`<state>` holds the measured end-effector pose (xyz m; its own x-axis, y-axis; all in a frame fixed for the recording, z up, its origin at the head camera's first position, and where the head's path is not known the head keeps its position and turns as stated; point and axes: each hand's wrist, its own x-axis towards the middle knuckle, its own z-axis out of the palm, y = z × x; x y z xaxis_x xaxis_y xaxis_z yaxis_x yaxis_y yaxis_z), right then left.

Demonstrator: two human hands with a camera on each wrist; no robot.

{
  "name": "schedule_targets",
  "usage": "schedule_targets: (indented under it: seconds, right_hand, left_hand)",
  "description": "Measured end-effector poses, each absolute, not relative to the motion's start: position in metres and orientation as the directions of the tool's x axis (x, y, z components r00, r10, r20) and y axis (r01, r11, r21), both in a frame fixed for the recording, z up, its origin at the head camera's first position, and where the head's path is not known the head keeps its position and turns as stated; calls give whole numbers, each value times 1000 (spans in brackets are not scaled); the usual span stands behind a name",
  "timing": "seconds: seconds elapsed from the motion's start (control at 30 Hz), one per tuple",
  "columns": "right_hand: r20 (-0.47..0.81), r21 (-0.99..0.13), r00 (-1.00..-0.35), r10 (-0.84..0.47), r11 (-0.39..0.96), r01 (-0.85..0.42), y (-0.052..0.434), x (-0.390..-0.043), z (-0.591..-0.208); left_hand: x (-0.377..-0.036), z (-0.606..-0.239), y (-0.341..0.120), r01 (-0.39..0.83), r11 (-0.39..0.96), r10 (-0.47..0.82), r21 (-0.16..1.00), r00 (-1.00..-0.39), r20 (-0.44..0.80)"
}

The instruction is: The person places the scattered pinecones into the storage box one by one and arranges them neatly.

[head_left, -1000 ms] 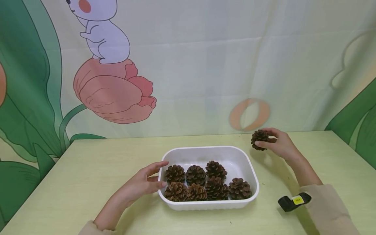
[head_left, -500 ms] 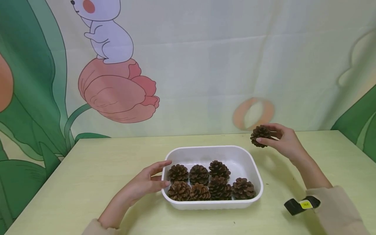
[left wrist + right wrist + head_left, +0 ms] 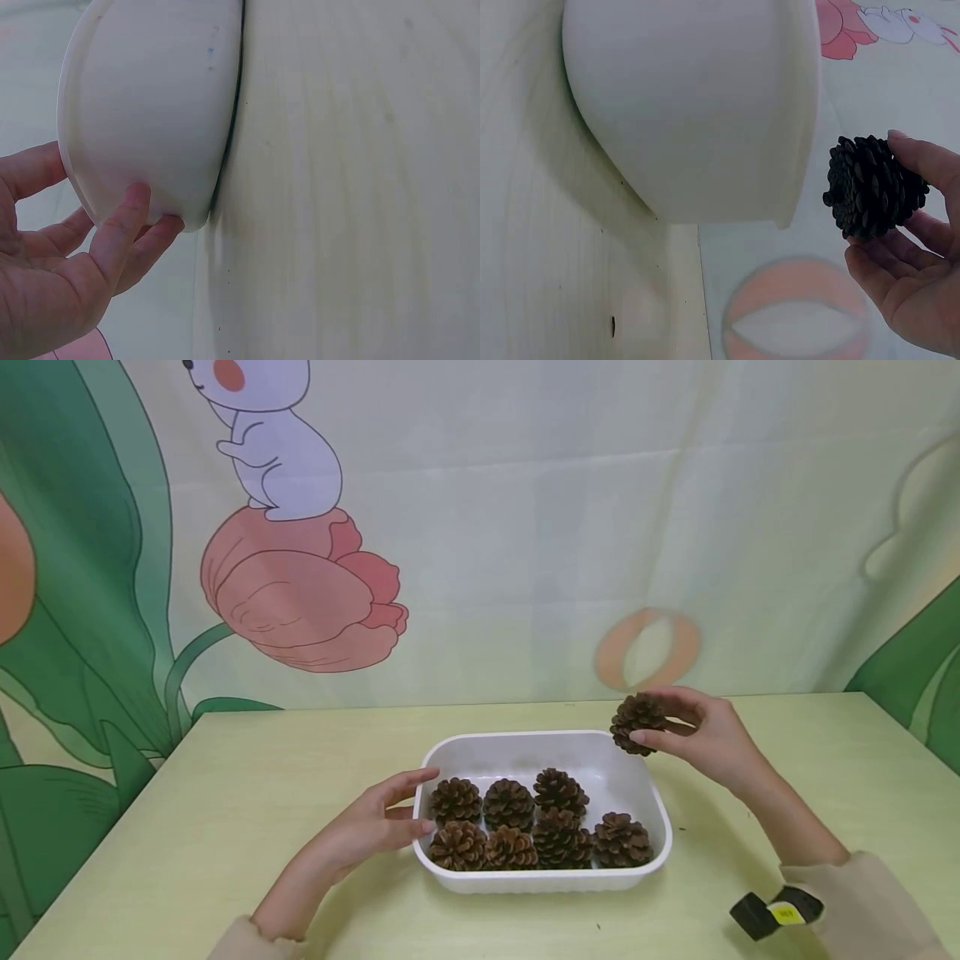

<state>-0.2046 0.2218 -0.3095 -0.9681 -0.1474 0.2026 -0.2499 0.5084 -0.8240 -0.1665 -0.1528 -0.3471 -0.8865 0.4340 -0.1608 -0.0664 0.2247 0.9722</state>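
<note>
The right hand [image 3: 705,739] pinches a pine cone [image 3: 637,722] between thumb and curled fingers [image 3: 919,161], holding it in the air above the far right corner of the white tray [image 3: 457,747]. In the right wrist view the cone sits just beside the tray's outer wall, not touching it. The left hand [image 3: 367,827] rests against the tray's near left corner, its fingers [image 3: 127,225] loosely spread and pressed on the wall, thumb on the rim. Seven pine cones [image 3: 508,806] lie in the tray, crowded in two rows toward the near side; the far half shows bare white floor. The tray stands on the pale green counter [image 3: 262,777], with a cartoon backdrop [image 3: 300,585] hanging behind it.
</note>
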Motion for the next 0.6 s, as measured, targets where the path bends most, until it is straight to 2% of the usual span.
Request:
schedule_targets:
  seconds: [0.6]
  right_hand:
    - [257,-792,-938,-232,506,-342,211,-196,-322]
  left_hand:
    - [-167,-347,-152,-78,223,431,972,-886,-170]
